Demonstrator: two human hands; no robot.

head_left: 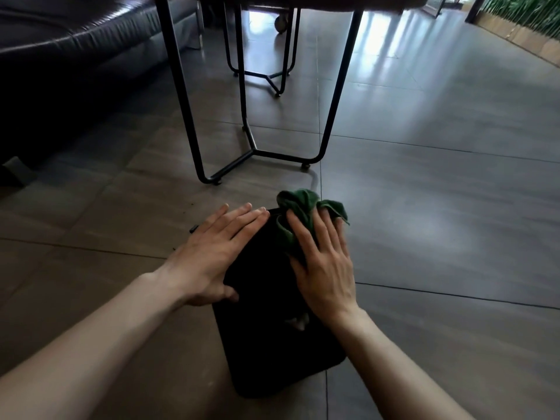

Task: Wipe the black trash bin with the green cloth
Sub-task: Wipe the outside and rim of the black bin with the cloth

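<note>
I'm looking down at a floor of large grey-brown tiles [424, 207], glossy enough to catch streaks of light on the far side of the black trash bin [272, 353], which is my landmark here. I count one bin, one green cloth [298, 207], two hands, two black metal table frames and one dark sofa. The bin lies on the tiles directly below me, its long dark face turned up. Beyond the bin stands the nearer table frame [257, 116], its bent legs meeting at a low bar just past the bin's far end; the second table frame [260, 68] stands farther off behind it. The dark sofa [75, 56] runs along beyond the bin and off to its left. A strip of green planting [521, 13] shows far off to the bin's right. My left hand [212, 253] lies flat on the bin's left edge, fingers straight and close together, thumb tucked along the side, holding nothing. My right hand [321, 262] presses the cloth onto the bin's upper right part, fingers spread and nearly straight over the bunched fabric, which bulges out past the fingertips at the bin's far corner.
</note>
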